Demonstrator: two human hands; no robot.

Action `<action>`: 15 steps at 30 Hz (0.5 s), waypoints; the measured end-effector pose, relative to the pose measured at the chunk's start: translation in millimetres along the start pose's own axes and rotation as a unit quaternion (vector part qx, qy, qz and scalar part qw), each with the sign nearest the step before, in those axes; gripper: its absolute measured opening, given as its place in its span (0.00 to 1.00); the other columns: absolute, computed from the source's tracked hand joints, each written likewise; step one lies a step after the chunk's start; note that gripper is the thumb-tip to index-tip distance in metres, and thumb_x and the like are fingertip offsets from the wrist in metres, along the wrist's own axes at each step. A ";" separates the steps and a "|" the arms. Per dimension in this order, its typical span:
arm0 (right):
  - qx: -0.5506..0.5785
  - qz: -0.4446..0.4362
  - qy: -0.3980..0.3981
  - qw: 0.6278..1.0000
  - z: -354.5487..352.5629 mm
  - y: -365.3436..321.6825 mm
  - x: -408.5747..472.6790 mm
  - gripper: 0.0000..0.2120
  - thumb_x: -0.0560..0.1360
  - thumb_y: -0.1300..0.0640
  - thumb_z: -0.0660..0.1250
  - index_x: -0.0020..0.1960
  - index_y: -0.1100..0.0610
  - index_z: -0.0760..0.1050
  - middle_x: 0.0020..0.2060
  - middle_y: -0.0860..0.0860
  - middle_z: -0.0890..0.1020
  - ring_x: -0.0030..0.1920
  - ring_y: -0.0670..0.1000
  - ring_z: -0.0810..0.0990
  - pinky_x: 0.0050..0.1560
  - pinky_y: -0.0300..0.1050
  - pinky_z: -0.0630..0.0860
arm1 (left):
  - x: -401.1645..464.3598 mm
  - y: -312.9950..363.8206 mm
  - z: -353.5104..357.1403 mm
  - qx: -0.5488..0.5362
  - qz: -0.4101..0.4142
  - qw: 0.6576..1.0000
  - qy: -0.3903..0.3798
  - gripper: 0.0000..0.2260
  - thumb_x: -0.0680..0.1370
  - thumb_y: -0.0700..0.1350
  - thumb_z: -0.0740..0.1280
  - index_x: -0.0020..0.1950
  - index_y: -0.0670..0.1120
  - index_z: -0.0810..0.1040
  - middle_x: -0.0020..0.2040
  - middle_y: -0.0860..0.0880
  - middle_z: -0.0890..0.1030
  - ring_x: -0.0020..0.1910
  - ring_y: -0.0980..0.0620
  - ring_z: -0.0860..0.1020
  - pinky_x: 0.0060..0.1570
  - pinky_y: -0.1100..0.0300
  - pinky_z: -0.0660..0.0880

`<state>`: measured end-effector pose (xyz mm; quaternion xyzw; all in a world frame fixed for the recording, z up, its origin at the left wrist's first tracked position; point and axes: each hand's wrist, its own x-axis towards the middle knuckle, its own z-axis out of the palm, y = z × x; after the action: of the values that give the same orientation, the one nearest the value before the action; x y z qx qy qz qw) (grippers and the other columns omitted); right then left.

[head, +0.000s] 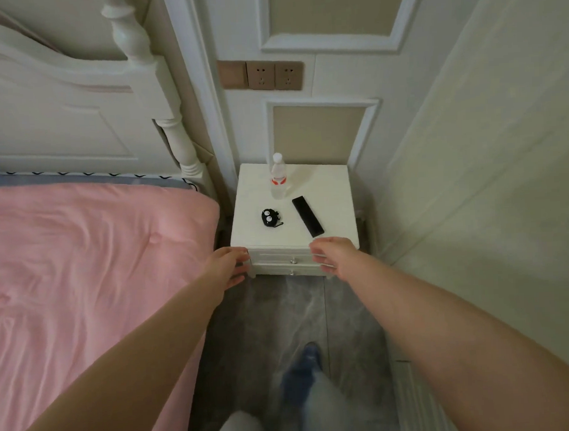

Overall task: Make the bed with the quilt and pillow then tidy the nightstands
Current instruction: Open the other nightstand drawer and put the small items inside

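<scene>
Nearest: legs: pale trousers and a blue shoe (310,356) at 6 o'clock, blurred, on the grey floor (271,317).
Left hand (228,265): reaching to the front left corner of the nightstand; fingers loosely spread and a little curled, holding nothing; whether the fingertips touch the corner cannot be told.
Right hand (332,254): at the front edge of the nightstand, toward its right side, fingers relaxed and slightly bent over the top drawer front, gripping nothing that shows.
Quilt (83,256): pink, spread over the bed at 9 o'clock, lightly creased; a grey patterned sheet (89,176) shows in a strip beyond its far edge.
Nightstand (334,193): white, at 12 o'clock, just beside the bed, with small knobs on its drawers.
Remote (307,216): black, flat on the worktop, lying at a slant near the right hand.
Black toy (269,218): small, round, with two white eyes, left of the remote and apart from it.
Bottle (278,178): clear, white cap, red label band, upright behind both.
Headboard (60,111): white, at 10 o'clock.
Sockets (260,75): brown plate on the wall, farthest back.
</scene>
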<state>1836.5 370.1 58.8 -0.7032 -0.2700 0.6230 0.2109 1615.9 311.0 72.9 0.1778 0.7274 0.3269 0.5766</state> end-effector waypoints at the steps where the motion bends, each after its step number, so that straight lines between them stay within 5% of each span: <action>1: -0.010 -0.001 0.009 1.000 -0.1 -10.0 13.9 0.08 0.75 0.61 0.68 0.54 0.55 0.79 0.48 0.50 0.84 0.52 0.50 0.82 0.57 0.49 0.77 | 10.5 5.4 3.7 -0.003 -0.003 1.000 0.004 0.04 0.80 0.40 0.64 0.49 0.48 0.78 0.54 0.45 0.80 0.54 0.46 0.79 0.52 0.53 0.76; 8: -0.074 0.016 -0.023 0.997 30.0 -34.6 66.0 0.06 0.74 0.60 0.71 0.50 0.54 0.78 0.47 0.51 0.83 0.44 0.49 0.82 0.42 0.42 0.76 | 75.8 13.8 12.6 -0.001 -0.041 0.999 -0.007 0.05 0.79 0.39 0.63 0.49 0.47 0.78 0.47 0.46 0.80 0.43 0.50 0.79 0.47 0.55 0.77; 15: -0.061 0.053 0.016 0.997 61.6 -61.7 97.8 0.11 0.74 0.62 0.70 0.56 0.56 0.78 0.51 0.52 0.83 0.46 0.49 0.82 0.47 0.44 0.75 | 147.2 52.4 1.6 0.013 -0.058 0.996 -0.062 0.07 0.78 0.40 0.65 0.54 0.47 0.80 0.52 0.47 0.82 0.47 0.49 0.82 0.54 0.52 0.79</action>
<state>1775.9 477.8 15.0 -0.7376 -0.2665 0.6047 0.1387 1571.2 442.9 2.0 0.1628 0.7035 0.2718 0.6362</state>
